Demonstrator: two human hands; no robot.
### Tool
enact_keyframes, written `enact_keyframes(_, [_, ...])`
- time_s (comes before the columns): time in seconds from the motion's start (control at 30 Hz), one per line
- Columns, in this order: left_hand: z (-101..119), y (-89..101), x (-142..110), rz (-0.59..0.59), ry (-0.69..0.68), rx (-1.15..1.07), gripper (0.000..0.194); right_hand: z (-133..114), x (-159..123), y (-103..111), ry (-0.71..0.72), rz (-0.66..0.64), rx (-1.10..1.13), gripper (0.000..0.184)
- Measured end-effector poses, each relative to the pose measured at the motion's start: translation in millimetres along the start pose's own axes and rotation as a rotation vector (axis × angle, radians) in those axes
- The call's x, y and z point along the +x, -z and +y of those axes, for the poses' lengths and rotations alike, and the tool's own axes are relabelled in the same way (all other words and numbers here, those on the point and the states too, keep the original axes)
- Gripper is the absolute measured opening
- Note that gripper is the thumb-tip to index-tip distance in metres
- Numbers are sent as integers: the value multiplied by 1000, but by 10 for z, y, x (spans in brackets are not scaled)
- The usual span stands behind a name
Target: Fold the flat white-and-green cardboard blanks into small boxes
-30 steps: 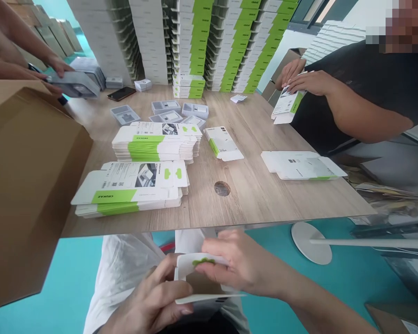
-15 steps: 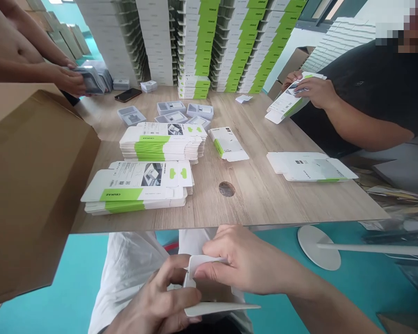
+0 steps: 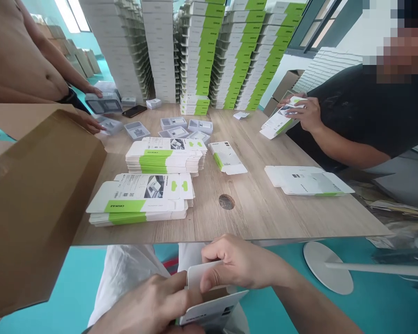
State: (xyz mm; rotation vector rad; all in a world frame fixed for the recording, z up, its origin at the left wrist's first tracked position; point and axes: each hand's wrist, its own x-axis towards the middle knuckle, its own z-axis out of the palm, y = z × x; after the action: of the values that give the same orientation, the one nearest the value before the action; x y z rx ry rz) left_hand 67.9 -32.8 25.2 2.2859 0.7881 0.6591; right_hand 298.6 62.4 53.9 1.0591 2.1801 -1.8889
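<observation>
Below the near edge of the wooden table [image 3: 257, 208] I hold a small white carton [image 3: 209, 301] over my lap. My left hand [image 3: 149, 306] grips its left side from below, fingers wrapped round it. My right hand [image 3: 237, 262] is closed on its top flap, thumb pressing the flap down. On the table in front lie two stacks of flat white-and-green cartons, the nearer stack [image 3: 139, 199] and the farther stack [image 3: 165, 155]. A single folded carton [image 3: 226, 157] lies beside them.
A brown cardboard box [image 3: 35, 199] fills the left. A person on the right holds a carton [image 3: 278, 120]; flat cartons [image 3: 306, 180] lie before them. A person at far left handles grey trays [image 3: 102, 103]. Tall stacks of boxes [image 3: 209, 51] stand behind, near a phone [image 3: 134, 111].
My right hand has pushed the carton's top flap down and closed over it. The carton has tilted toward me. The person on the right lifted their carton higher.
</observation>
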Motion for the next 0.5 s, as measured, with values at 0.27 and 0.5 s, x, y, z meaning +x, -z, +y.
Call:
enact_keyframes(0.27, [34,118,87,-181,8,14,47,-103,-130,4,123,16,-127,66])
enact_keyframes(0.5, [48,58,51,-19,64,95,55,-99,-143,11,17,48,74,76])
